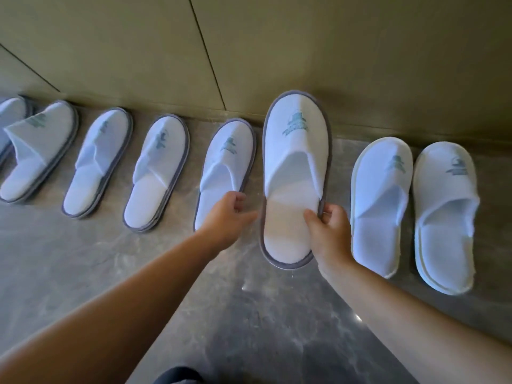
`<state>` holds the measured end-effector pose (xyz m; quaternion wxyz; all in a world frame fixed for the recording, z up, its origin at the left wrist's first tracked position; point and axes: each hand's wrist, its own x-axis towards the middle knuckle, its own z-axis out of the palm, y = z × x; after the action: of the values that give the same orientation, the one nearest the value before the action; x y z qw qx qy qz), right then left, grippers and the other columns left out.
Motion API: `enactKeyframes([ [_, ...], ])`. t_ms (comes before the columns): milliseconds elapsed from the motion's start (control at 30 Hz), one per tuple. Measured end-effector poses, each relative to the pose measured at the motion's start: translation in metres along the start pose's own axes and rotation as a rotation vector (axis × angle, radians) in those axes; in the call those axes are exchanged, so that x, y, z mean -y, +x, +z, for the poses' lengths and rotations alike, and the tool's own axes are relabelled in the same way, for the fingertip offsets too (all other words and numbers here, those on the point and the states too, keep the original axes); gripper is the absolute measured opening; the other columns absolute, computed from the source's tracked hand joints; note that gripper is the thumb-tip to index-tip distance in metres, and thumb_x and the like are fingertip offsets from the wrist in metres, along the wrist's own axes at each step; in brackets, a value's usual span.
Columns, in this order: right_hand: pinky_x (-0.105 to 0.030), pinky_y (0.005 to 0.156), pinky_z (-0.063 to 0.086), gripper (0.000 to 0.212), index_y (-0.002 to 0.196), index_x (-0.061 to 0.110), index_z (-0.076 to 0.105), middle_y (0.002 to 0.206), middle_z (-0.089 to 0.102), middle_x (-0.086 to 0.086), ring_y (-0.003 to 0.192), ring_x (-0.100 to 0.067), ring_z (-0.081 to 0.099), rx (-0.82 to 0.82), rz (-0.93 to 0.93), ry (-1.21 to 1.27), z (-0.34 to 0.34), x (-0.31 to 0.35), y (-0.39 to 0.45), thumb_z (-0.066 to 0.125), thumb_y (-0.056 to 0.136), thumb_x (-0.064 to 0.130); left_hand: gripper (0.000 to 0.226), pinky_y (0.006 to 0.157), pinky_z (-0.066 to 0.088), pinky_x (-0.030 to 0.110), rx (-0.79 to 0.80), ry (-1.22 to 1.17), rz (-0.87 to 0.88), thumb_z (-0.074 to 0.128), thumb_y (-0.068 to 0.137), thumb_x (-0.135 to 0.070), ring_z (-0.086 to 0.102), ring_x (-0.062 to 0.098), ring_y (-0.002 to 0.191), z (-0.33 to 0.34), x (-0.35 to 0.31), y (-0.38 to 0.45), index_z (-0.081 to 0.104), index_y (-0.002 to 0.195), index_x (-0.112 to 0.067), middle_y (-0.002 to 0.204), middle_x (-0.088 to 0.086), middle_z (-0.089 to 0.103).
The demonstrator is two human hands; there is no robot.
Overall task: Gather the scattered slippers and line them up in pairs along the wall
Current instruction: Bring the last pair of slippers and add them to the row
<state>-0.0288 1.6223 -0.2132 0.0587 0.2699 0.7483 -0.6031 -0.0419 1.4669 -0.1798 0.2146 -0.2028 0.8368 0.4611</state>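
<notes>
Several white slippers stand toes-to-wall in a row on the grey floor. My right hand (329, 234) pinches the right rim of a grey-edged slipper (296, 151), which looks raised and nearer the camera than the others. My left hand (225, 217) has its fingers curled at the right edge of the neighbouring grey-edged slipper (221, 173). Whether it grips that edge is unclear. To the right lie two slippers with white edging (379, 200), side by side. More grey-edged slippers (158, 173) run off to the left.
A beige panelled wall (277, 51) rises just behind the toes. Grey marbled floor (249, 314) stretches toward me. A dark piece of clothing (177, 376) shows at the bottom edge.
</notes>
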Motion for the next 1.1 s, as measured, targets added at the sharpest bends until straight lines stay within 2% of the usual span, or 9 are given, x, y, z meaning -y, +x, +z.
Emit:
enactKeyframes([
  [67, -0.028, 0.062, 0.037, 0.022, 0.101, 0.000, 0.052, 0.090, 0.056, -0.011, 0.078, -0.023, 0.051, -0.047, 0.048, -0.037, 0.006, 0.002, 0.006, 0.055, 0.081, 0.010, 0.050, 0.084, 0.040, 0.028, -0.038, 0.061, 0.009, 0.063, 0.080, -0.021, 0.051, 0.022, 0.109, -0.017, 0.010, 0.006, 0.043, 0.125, -0.012, 0.127, 0.007, 0.049],
  [133, -0.030, 0.068, 0.036, 0.023, 0.102, 0.000, 0.051, 0.093, 0.057, -0.012, 0.081, -0.025, 0.051, -0.083, 0.101, -0.068, 0.010, 0.001, 0.012, 0.053, 0.082, 0.010, 0.055, 0.096, 0.037, 0.032, -0.050, 0.125, 0.033, 0.063, 0.080, -0.023, 0.045, 0.024, 0.120, -0.028, 0.021, 0.011, 0.040, 0.129, -0.013, 0.136, 0.009, 0.043],
  [267, -0.030, 0.069, 0.036, 0.018, 0.095, -0.002, 0.052, 0.087, 0.055, -0.015, 0.080, -0.026, 0.051, -0.145, 0.177, -0.116, 0.025, -0.014, 0.016, 0.053, 0.079, 0.006, 0.061, 0.106, 0.026, 0.036, -0.069, 0.215, 0.025, 0.063, 0.080, -0.024, 0.031, 0.028, 0.131, -0.030, 0.042, 0.025, 0.034, 0.133, -0.014, 0.143, 0.012, 0.032],
  [467, -0.029, 0.069, 0.034, 0.011, 0.083, 0.012, 0.048, 0.083, 0.053, -0.011, 0.078, -0.025, 0.049, -0.200, 0.231, -0.143, 0.045, -0.029, 0.019, 0.055, 0.077, 0.007, 0.079, 0.111, 0.017, 0.042, -0.048, 0.303, -0.045, 0.064, 0.078, -0.030, 0.013, 0.034, 0.137, -0.015, 0.066, 0.038, 0.016, 0.140, -0.020, 0.152, 0.012, 0.011],
  [600, -0.035, 0.070, 0.039, 0.013, 0.089, 0.005, 0.052, 0.085, 0.056, -0.015, 0.083, -0.035, 0.055, -0.203, 0.238, -0.160, 0.054, -0.038, 0.024, 0.056, 0.077, 0.008, 0.091, 0.112, 0.015, 0.046, -0.066, 0.343, -0.092, 0.065, 0.075, -0.037, 0.009, 0.034, 0.138, -0.009, 0.082, 0.042, 0.003, 0.141, -0.025, 0.153, 0.011, 0.002],
  [700, -0.040, 0.079, 0.043, 0.031, 0.107, 0.001, 0.052, 0.100, 0.061, -0.021, 0.094, -0.037, 0.057, -0.217, 0.201, -0.214, 0.054, -0.044, 0.022, 0.058, 0.078, 0.008, 0.098, 0.112, 0.012, 0.047, -0.097, 0.357, -0.081, 0.066, 0.073, -0.041, 0.005, 0.033, 0.139, -0.007, 0.091, 0.049, -0.004, 0.141, -0.027, 0.153, 0.011, -0.002],
  [833, -0.043, 0.100, 0.030, 0.066, 0.126, -0.009, 0.036, 0.125, 0.047, -0.030, 0.118, -0.042, 0.042, -0.204, 0.044, -0.433, 0.052, -0.042, 0.009, 0.070, 0.072, 0.008, 0.104, 0.112, 0.010, 0.048, -0.160, 0.357, -0.040, 0.068, 0.069, -0.044, 0.003, 0.032, 0.140, -0.006, 0.097, 0.054, -0.005, 0.141, -0.027, 0.153, 0.012, -0.004],
  [967, -0.048, 0.098, 0.034, 0.096, 0.133, -0.002, 0.027, 0.131, 0.044, -0.027, 0.116, -0.042, 0.042, -0.136, 0.021, -0.691, 0.065, -0.042, -0.006, 0.080, 0.059, 0.032, 0.108, 0.113, 0.010, 0.049, -0.166, 0.387, -0.043, 0.069, 0.067, -0.047, 0.004, 0.034, 0.139, -0.007, 0.100, 0.056, -0.007, 0.140, -0.027, 0.153, 0.012, -0.002],
  [1100, -0.048, 0.100, 0.028, 0.116, 0.140, 0.004, 0.007, 0.145, 0.025, -0.022, 0.126, -0.039, 0.031, -0.112, 0.100, -0.807, 0.085, -0.043, -0.007, 0.076, 0.057, 0.049, 0.109, 0.112, 0.010, 0.050, -0.177, 0.385, -0.051, 0.070, 0.064, -0.048, 0.006, 0.035, 0.139, -0.007, 0.101, 0.060, -0.005, 0.140, -0.026, 0.153, 0.012, 0.002],
])
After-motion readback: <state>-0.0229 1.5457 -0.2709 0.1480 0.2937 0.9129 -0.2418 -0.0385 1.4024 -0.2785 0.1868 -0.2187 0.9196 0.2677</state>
